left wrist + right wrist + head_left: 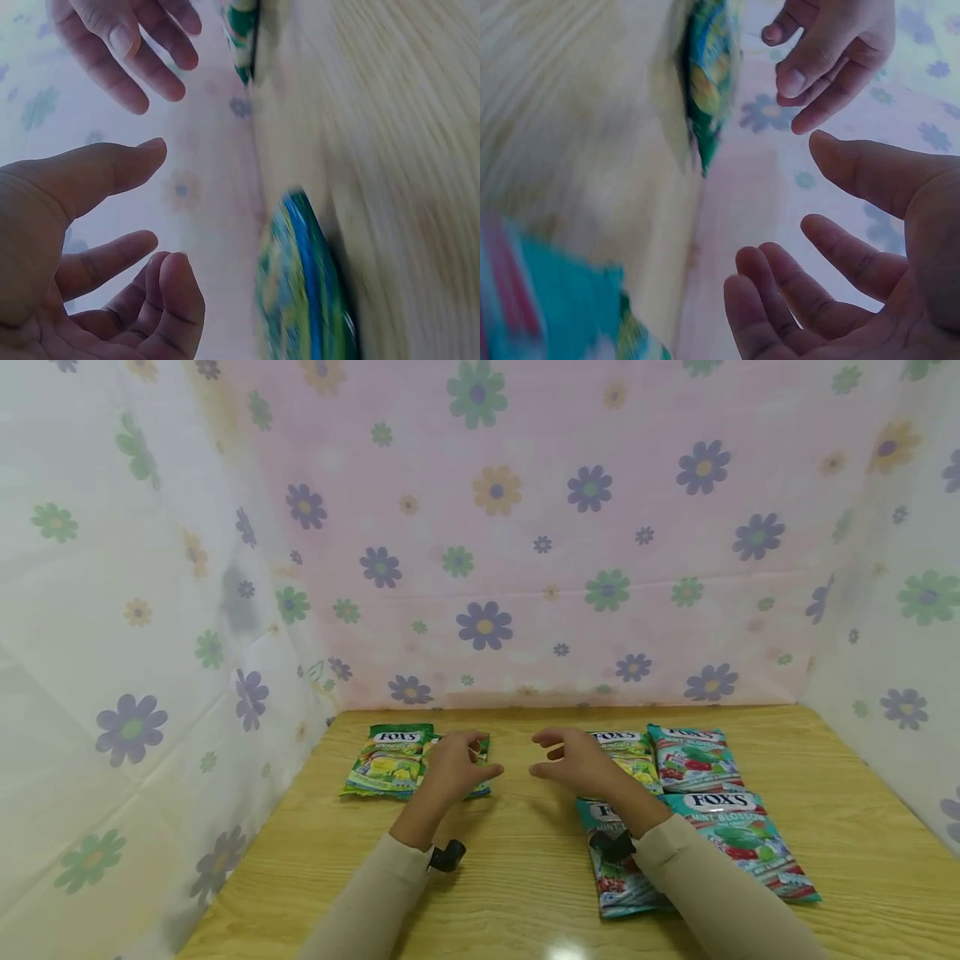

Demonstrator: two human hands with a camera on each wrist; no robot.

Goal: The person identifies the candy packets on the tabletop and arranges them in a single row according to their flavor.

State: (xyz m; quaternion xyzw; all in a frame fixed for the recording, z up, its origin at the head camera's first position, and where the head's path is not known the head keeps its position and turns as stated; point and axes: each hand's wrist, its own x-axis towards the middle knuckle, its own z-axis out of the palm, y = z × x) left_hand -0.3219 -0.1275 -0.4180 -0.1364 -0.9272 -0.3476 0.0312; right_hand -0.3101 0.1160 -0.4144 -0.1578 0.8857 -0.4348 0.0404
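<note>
Both hands are raised over the table and face each other across a gap, fingers loosely bent and nothing between them. My left hand (452, 766) is above a green candy bag (481, 790), covering much of it in the head view; another green candy bag (382, 770) lies just left of that. On the other side, my right hand (581, 764) is at the left edge of a yellow-green candy bag (639, 767). A teal Mint Blossom bag (697, 762) lies beside it. Nearer me are two more, one teal bag (742, 837) and another teal bag (618, 881) partly behind the right forearm.
The bags lie on a wood-grain table (517, 877). A flower-patterned cloth (525, 568) hangs behind the table's far edge and along both sides. Each wrist carries a small black device (447, 856).
</note>
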